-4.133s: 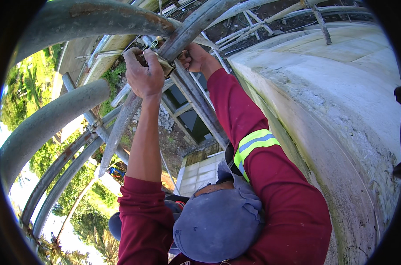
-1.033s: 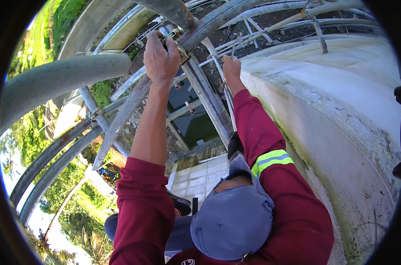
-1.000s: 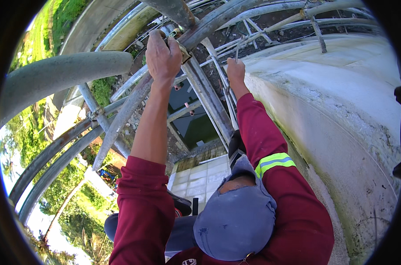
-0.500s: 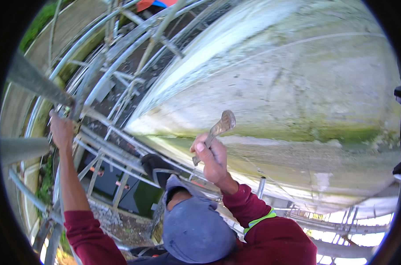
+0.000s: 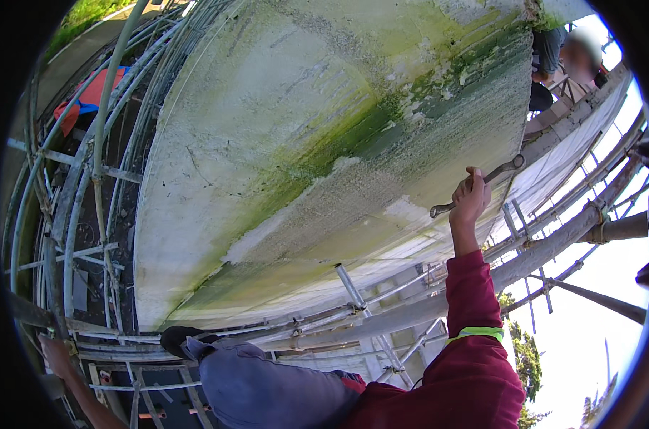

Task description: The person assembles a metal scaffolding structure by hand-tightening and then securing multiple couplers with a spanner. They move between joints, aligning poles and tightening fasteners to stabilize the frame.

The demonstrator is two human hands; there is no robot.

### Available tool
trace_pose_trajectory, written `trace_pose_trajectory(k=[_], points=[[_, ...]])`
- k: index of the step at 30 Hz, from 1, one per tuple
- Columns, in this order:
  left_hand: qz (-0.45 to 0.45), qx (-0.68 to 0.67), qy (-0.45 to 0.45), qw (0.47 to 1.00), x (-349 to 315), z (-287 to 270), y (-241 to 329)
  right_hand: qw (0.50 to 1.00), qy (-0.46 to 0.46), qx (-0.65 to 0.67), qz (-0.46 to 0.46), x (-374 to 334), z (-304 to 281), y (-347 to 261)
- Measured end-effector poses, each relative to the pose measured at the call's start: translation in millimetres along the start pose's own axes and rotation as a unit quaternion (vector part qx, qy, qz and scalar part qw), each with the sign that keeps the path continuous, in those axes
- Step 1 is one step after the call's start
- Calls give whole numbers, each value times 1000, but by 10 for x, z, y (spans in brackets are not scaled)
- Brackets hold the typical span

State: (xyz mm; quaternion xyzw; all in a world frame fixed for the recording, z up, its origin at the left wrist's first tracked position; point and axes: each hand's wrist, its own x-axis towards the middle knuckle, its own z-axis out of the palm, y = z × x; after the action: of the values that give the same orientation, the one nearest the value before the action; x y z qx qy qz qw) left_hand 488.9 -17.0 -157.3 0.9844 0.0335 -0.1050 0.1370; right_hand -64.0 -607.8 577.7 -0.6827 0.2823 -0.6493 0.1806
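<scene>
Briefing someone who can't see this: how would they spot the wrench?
Find the big, pale, green-streaked slab, then go to its lower right edge. There the right hand grips the wrench. It is short, dark metal with a ring at its upper end, unlike the long scaffold pipes.

The sleeve (image 5: 473,293) is maroon, its band (image 5: 479,332) lime, the wrench (image 5: 499,171) apparently grey, the concrete (image 5: 317,157) streaked green.

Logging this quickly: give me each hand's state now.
Left hand: near a scaffold tube; open or closed cannot be told.
Right hand: closed, holding a wrench.
</scene>
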Motion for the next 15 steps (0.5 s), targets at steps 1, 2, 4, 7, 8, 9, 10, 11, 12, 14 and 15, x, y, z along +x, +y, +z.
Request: trace_pose_trajectory(k=[1, 2, 4, 7, 8, 9, 10, 11, 12, 14, 15], points=[[5, 8, -7, 1000, 12, -12, 3, 999, 47, 1, 5, 286, -152, 46], [8, 20, -14, 1000, 36, -75, -17, 997, 78, -9, -2, 548, -323, 107], [16, 34, -33, 999, 57, -152, 75, 987, 151, -59, -1, 973, -703, 186], [-26, -27, -8, 999, -474, -301, 671, 954, 220, -199, -34, 1586, -1418, -60], [-31, -33, 18, 999, -506, -432, 756, 958, 231, -170, 5, 1639, -1502, -193], [-28, -43, 35, 998, -576, -477, 760, 958, 220, -180, 26, 1790, -1716, -262], [-49, -59, 35, 996, -429, -530, 491, 958, 221, -172, 67, 1982, -1872, -189], [-78, -83, 47, 992, -74, -655, 158, 959, 197, -168, 119, 2106, -1908, -3], [-103, -122, 36, 987, 87, -574, 80, 970, 190, -85, 122, 2431, -2023, -1], [190, 184, -155, 952, -524, -625, 636, 976, 155, -135, 70, 2241, -1834, -218], [9, 12, -56, 998, -256, -520, 415, 982, 139, -79, 99, 2116, -1669, -227]])
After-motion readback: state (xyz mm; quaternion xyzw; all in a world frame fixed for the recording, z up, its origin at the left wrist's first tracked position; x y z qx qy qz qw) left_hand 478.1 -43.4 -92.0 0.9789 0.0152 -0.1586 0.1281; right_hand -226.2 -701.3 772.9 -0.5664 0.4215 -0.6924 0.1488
